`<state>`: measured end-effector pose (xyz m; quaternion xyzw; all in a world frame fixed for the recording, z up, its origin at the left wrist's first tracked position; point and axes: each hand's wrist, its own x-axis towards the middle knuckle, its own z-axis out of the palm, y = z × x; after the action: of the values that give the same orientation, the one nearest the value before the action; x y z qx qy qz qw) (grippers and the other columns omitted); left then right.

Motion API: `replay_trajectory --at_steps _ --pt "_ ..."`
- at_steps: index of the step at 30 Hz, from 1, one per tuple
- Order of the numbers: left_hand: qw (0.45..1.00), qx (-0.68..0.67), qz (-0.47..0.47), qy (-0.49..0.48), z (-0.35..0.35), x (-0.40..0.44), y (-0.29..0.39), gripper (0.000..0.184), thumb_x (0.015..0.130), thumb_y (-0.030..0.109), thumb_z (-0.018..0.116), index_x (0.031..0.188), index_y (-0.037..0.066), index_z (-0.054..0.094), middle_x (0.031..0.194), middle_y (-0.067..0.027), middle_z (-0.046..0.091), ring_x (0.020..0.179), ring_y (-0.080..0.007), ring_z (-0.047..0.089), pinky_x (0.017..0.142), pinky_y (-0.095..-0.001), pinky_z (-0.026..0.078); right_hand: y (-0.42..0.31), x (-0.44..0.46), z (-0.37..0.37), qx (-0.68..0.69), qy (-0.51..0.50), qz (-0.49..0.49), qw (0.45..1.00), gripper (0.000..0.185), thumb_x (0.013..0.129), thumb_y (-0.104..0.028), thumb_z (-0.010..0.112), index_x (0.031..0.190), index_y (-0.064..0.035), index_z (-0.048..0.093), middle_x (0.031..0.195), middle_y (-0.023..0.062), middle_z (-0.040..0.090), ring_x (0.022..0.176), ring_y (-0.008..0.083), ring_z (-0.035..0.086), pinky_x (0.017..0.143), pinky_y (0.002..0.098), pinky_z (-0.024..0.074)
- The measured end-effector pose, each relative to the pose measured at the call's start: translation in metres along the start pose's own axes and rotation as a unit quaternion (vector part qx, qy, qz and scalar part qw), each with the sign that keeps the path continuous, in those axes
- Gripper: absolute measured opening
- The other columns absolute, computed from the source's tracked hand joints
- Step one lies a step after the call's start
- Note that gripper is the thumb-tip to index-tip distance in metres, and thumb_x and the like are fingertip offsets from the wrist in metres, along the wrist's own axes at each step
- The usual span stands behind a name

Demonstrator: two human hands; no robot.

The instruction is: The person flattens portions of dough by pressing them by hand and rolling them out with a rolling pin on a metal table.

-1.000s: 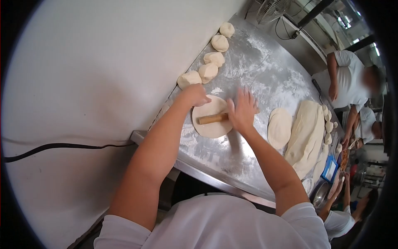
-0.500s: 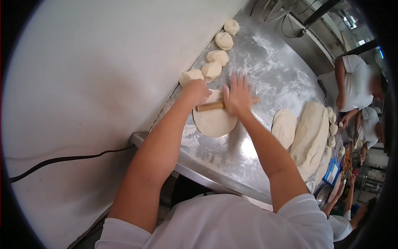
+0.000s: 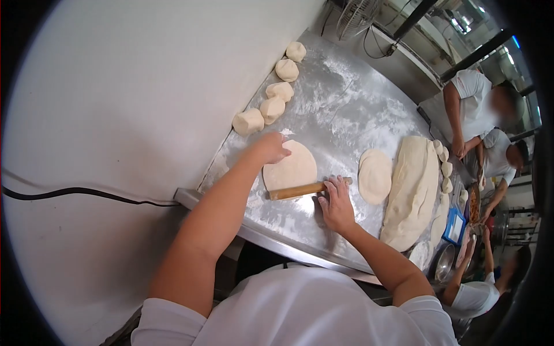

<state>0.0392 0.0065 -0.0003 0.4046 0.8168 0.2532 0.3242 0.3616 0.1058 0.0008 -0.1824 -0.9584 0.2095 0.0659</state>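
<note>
A flattened round of dough [image 3: 290,168] lies on the floured metal table. My left hand [image 3: 272,148] has its fingers closed on the upper left edge of that dough. Across the dough's near edge rests a wooden rolling pin [image 3: 297,190]. The fingers of my right hand [image 3: 337,203] lie spread over the pin's right end, with the thumb apart below it. To the right are a second flat dough piece [image 3: 375,176] and a long thick dough slab [image 3: 411,193].
Several dough balls [image 3: 272,108] line the wall side of the metal table [image 3: 346,109]. A blue tray [image 3: 455,225] and a metal bowl [image 3: 443,262] are at the right. A fan [image 3: 356,18] stands at the far end. Several people in white shirts work on the right.
The rolling pin and my right hand have come down from the dough's upper part to its near edge. My left hand stays at the dough's upper left edge. The view has shifted slightly.
</note>
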Motion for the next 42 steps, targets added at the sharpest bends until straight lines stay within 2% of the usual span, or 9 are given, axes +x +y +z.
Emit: replay_trajectory --at_steps 6,13,21,23,26,29,35,38,42 --pt "0.992 0.122 -0.022 -0.014 -0.020 -0.002 -0.003 0.031 0.094 0.031 0.076 0.109 0.005 0.083 0.114 -0.0153 0.079 0.111 -0.0363 0.074 0.095 -0.0498 0.059 -0.012 0.102 0.013 -0.122 -0.060 0.072 0.988 0.072 0.110 -0.046 0.046 0.167 -0.0025 0.034 0.176 0.0242 0.027 0.162 0.0507 0.021 0.130 0.0674 0.0173" --pt "0.991 0.126 -0.030 0.026 -0.031 0.007 -0.014 0.024 0.098 0.027 0.069 0.100 0.009 0.085 0.103 -0.0147 0.079 0.099 -0.0372 0.076 0.088 -0.0479 0.060 -0.008 0.257 0.037 -0.143 0.066 0.091 0.983 0.081 0.109 -0.052 0.044 0.170 -0.0019 0.028 0.177 0.0223 0.026 0.163 0.0471 0.022 0.130 0.0682 0.0154" --pt "0.990 0.134 -0.037 0.011 -0.025 0.012 -0.018 0.026 0.094 0.027 0.079 0.112 0.009 0.081 0.108 -0.0188 0.080 0.104 -0.0364 0.076 0.094 -0.0463 0.059 -0.019 0.111 0.025 -0.145 -0.023 0.034 0.989 0.072 0.109 -0.044 0.047 0.168 -0.0056 0.035 0.177 0.0208 0.028 0.161 0.0477 0.025 0.128 0.0703 0.0142" --pt "0.995 0.071 -0.066 -0.011 -0.032 -0.002 0.005 0.033 0.092 0.031 0.082 0.116 0.010 0.080 0.113 -0.0179 0.079 0.106 -0.0369 0.075 0.094 -0.0464 0.059 -0.027 0.063 0.017 -0.074 -0.028 0.033 0.996 0.065 0.106 -0.039 0.056 0.160 -0.0047 0.045 0.170 0.0199 0.038 0.159 0.0472 0.028 0.127 0.0740 0.0141" --pt "0.971 0.189 0.122 0.087 -0.002 -0.004 0.016 0.048 0.087 0.038 0.086 0.123 0.008 0.077 0.118 -0.0187 0.078 0.111 -0.0381 0.074 0.097 -0.0469 0.058 -0.030 0.009 0.006 -0.024 -0.021 0.012 0.999 0.059 0.099 -0.029 0.069 0.150 -0.0050 0.051 0.157 0.0203 0.047 0.155 0.0476 0.033 0.125 0.0753 0.0166" --pt "0.979 0.197 0.042 -0.039 0.001 -0.015 0.056 0.059 0.080 0.041 0.089 0.124 0.004 0.076 0.124 -0.0208 0.076 0.116 -0.0369 0.073 0.101 -0.0457 0.058 -0.031 -0.007 0.004 -0.005 0.000 0.005 1.000 0.059 0.087 -0.014 0.082 0.139 -0.0049 0.056 0.140 0.0189 0.052 0.142 0.0477 0.045 0.124 0.0721 0.0228" --pt "0.999 -0.019 0.030 -0.005 0.011 0.010 0.022 0.062 0.085 0.034 0.089 0.131 -0.004 0.071 0.127 -0.0259 0.074 0.119 -0.0364 0.073 0.103 -0.0479 0.057 -0.019 -0.021 -0.010 -0.055 -0.026 -0.027 0.998 0.054 0.082 -0.016 0.086 0.130 -0.0046 0.062 0.126 0.0186 0.053 0.123 0.0414 0.054 0.118 0.0696 0.0354" --pt "0.913 -0.382 -0.142 -0.009 0.010 0.010 0.011 0.058 0.089 0.025 0.086 0.135 -0.004 0.069 0.122 -0.0208 0.077 0.111 -0.0342 0.075 0.097 -0.0484 0.060 -0.015 -0.029 -0.013 -0.065 -0.056 -0.003 0.996 0.059 0.083 -0.019 0.087 0.135 -0.0051 0.063 0.136 0.0199 0.053 0.134 0.0422 0.051 0.119 0.0698 0.0360" --pt "0.958 -0.215 -0.105 -0.156 0.010 0.021 -0.036 0.046 0.091 0.021 0.086 0.127 -0.006 0.073 0.116 -0.0182 0.077 0.099 -0.0295 0.077 0.081 -0.0460 0.063 -0.019 -0.023 -0.009 -0.098 -0.053 -0.004 0.994 0.063 0.098 -0.031 0.073 0.154 -0.0081 0.053 0.160 0.0234 0.043 0.151 0.0467 0.038 0.123 0.0723 0.0272"
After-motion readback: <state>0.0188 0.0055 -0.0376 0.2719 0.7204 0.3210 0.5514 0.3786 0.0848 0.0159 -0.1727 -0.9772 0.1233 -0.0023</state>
